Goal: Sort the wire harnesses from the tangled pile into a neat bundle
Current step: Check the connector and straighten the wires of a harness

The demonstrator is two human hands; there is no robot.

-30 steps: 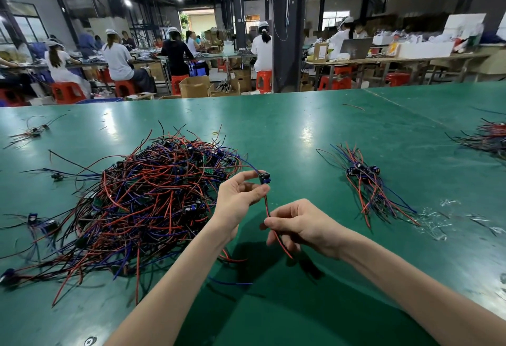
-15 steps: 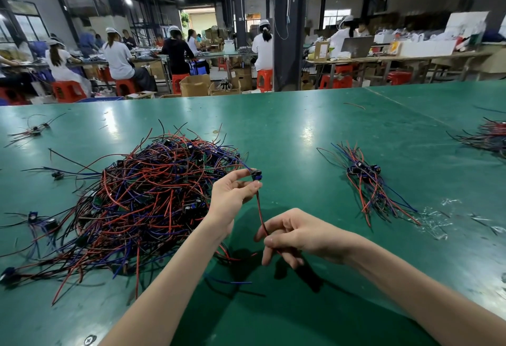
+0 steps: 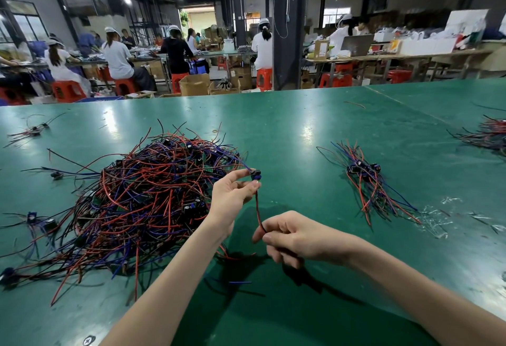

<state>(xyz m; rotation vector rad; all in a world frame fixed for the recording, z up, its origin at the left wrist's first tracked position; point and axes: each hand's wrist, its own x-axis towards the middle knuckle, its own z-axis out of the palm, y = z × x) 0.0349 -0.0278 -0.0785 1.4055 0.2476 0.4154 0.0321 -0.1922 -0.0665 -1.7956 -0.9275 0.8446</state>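
Green table [image 3: 301, 115]; red-black harness [image 3: 257, 208], dark connector [image 3: 256, 175] end.

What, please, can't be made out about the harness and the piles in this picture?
Head view throughout.
The held harness: its red wire's lower end is hidden inside the right hand's curled fingers.
Its blue lead runs from the left hand into the tangled pile; wires there hide whether it is free.
The far pile is cut by the right edge.
The neat bundle: harnesses overlap, too small to count.
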